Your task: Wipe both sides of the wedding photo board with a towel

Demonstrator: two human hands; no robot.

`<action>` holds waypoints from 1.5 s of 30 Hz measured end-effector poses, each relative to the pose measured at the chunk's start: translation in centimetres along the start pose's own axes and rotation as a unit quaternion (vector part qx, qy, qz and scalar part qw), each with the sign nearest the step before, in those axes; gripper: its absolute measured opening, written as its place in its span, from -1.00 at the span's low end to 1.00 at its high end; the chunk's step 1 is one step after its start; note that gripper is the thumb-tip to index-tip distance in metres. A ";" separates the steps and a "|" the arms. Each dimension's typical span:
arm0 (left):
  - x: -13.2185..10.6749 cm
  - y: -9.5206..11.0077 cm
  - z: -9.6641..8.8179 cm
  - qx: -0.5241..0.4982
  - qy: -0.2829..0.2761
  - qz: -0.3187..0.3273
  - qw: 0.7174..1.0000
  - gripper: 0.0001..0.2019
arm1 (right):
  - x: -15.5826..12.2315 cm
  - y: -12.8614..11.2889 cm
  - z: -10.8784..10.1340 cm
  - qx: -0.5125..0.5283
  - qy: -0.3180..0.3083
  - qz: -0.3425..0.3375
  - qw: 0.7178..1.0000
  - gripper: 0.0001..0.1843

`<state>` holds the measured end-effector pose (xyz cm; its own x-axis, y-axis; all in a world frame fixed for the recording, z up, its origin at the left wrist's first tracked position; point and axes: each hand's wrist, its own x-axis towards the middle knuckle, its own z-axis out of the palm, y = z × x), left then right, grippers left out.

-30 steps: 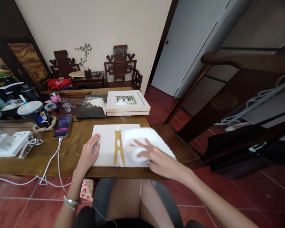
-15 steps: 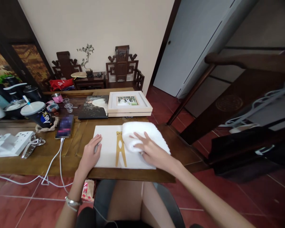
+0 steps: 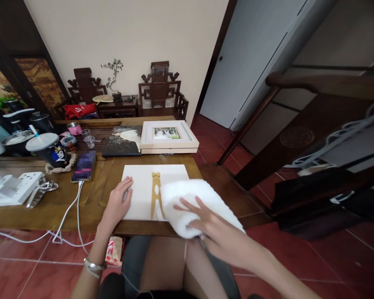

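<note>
A flat white panel [image 3: 139,187] lies on the table in front of me. On its middle is a gold-coloured strip [image 3: 156,185] that splits into two legs, with a small oval opening. My left hand [image 3: 120,198] is closed over the panel's left edge, fingers together on top. In my right hand [image 3: 205,218] is a folded, fluffy white towel [image 3: 187,193], with fingers spread over it and the thumb side tucked under. The towel covers the panel's right part and hangs past the table's front edge.
Behind the panel lie framed pictures [image 3: 170,145] and a dark picture board [image 3: 123,141]. On the left are a phone [image 3: 83,166] with a charging cable, a power strip [image 3: 18,189] and a lidded cup [image 3: 50,149]. A wooden chair [image 3: 255,166] stands at right.
My right hand has drawn the towel toward me and to the right, uncovering the panel's far right corner. My left hand has stayed on the left edge.
</note>
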<state>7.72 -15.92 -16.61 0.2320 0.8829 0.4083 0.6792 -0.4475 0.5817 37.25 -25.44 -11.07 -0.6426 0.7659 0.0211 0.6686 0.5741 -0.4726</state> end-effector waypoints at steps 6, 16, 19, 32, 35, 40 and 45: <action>-0.1 0.1 -0.1 -0.006 0.002 -0.007 1.000 -0.66 | 7.2 5.0 -1.4 -0.051 0.048 0.027 0.997 -0.40; -0.1 -0.1 0.0 0.000 0.005 -0.008 1.000 -0.66 | 6.1 3.8 0.2 -0.092 0.065 0.028 0.993 -0.39; -0.1 -0.2 0.1 -0.002 0.005 -0.003 1.000 -0.65 | 2.1 0.6 0.7 -0.080 0.020 0.020 0.996 -0.40; 0.0 0.0 -0.1 0.000 -0.003 -0.004 1.000 -0.64 | 1.5 0.8 -0.6 0.009 0.002 0.013 1.000 -0.38; 0.0 -0.1 0.0 -0.003 -0.002 -0.005 1.000 -0.64 | 4.9 3.8 -1.4 -0.014 0.039 0.013 0.999 -0.38; -0.1 -0.2 0.0 -0.007 0.000 -0.007 1.000 -0.64 | 10.0 7.2 -3.3 -0.035 0.066 0.014 0.997 -0.42; 0.0 -0.2 0.0 -0.005 -0.001 -0.007 1.000 -0.64 | 11.0 7.5 -3.5 -0.041 0.079 0.026 0.996 -0.42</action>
<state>7.55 -15.85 -16.75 0.2233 0.8893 0.3992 0.6758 -0.4364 0.5940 36.52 -11.71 -11.35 -0.5432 0.8277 0.1407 0.7321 0.5490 -0.4033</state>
